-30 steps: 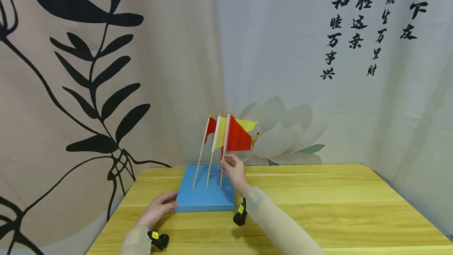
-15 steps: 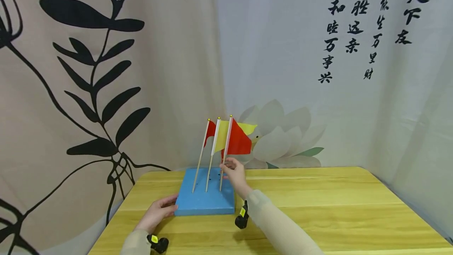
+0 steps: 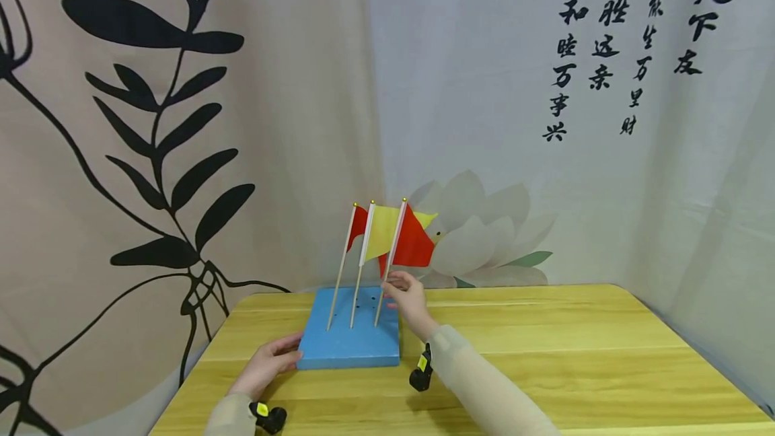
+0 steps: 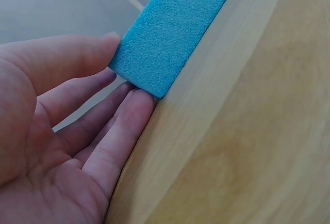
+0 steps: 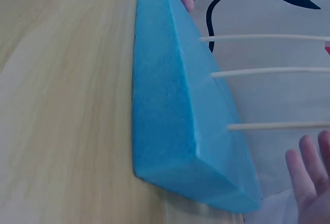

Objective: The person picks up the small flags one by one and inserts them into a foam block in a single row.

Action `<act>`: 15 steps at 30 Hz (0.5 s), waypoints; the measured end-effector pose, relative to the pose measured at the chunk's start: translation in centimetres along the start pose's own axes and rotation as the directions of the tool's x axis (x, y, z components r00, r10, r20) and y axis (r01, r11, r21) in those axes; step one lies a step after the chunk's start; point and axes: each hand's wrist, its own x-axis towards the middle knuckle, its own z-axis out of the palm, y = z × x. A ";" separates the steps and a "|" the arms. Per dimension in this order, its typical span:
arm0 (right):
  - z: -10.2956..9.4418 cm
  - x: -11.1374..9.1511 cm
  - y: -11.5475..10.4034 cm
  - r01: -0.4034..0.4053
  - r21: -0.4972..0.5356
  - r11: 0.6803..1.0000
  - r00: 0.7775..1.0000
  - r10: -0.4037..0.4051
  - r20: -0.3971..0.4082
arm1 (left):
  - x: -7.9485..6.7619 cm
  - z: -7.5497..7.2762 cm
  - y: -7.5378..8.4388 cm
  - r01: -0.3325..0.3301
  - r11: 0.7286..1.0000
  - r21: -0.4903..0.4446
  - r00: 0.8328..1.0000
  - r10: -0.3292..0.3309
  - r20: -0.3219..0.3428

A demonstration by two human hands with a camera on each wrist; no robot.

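Three small flags on thin wooden sticks stand in a blue foam block [image 3: 348, 348]: a red one [image 3: 357, 224] at left, a yellow one [image 3: 378, 231] in the middle and another red flag [image 3: 414, 241] at right. My right hand [image 3: 408, 298] pinches the right red flag's stick below its cloth. In the right wrist view that hand's outer fingers [image 5: 304, 175] extend beside the stick [image 5: 278, 126]; the pinch lies outside that view. My left hand [image 3: 272, 363] rests against the block's left side, its thumb [image 4: 98, 48] and relaxed fingertips touching the near corner.
Dark dots like small holes [image 3: 357, 307] show in the block's top behind the sticks. The block lies on a wooden table [image 3: 545, 355]. Behind hangs a curtain [image 3: 315, 120] printed with black leaves and writing. Both wrists carry small black cameras [image 3: 420, 372].
The right red flag's top has leaned further to the right, together with my right hand. My left hand has stayed at the block's left side. The head view has shifted slightly.
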 end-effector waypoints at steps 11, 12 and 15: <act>-0.5 -1.5 -2.5 -0.002 -0.019 1.000 0.998 0.003 0.065 | -0.1 -0.1 0.3 0.000 1.000 0.005 1.000 0.000 0.007; -0.6 -1.5 -2.5 0.000 -0.021 1.000 0.998 0.002 0.070 | -0.1 0.0 0.3 0.002 1.000 0.005 1.000 -0.002 0.006; -1.1 -1.5 -2.1 0.021 -0.016 1.000 0.995 -0.019 0.095 | -0.1 0.0 0.3 0.006 1.000 0.005 1.000 -0.006 0.001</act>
